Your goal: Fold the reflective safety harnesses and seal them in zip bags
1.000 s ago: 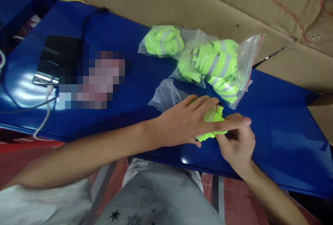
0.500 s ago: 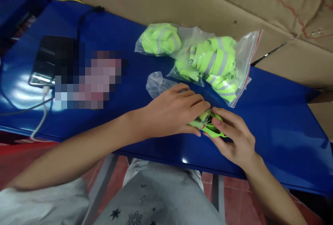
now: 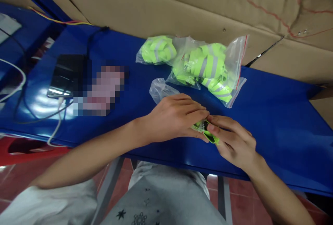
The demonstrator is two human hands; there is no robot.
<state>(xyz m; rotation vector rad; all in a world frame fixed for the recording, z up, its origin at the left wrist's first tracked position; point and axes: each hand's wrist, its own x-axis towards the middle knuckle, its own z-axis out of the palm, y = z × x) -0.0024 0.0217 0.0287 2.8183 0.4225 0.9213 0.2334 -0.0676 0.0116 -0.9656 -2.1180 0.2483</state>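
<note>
Over the front half of the blue table, my left hand (image 3: 175,118) is closed around a clear plastic bag (image 3: 161,90), whose loose end sticks out past my knuckles. At the bag's mouth is a neon yellow-green strap (image 3: 213,138), folded up and partly inside the plastic. My right hand (image 3: 235,141) pinches the strap between thumb and fingers, its fingertips meeting those of the left. Much of the strap is hidden by both hands. Just beyond them lie several clear zip bags (image 3: 206,62) filled with neon straps bearing grey reflective bands.
A black phone-like device (image 3: 68,76) with a white cable (image 3: 57,131) lies on the left of the blue table (image 3: 281,124). Beside it is a pixelated patch. Brown board (image 3: 156,6) stands along the back edge. A red stool (image 3: 33,150) is at lower left.
The strap loop at the bag's mouth now shows less, and my right fingers sit closer to the bag. The camera view has shifted a little.
</note>
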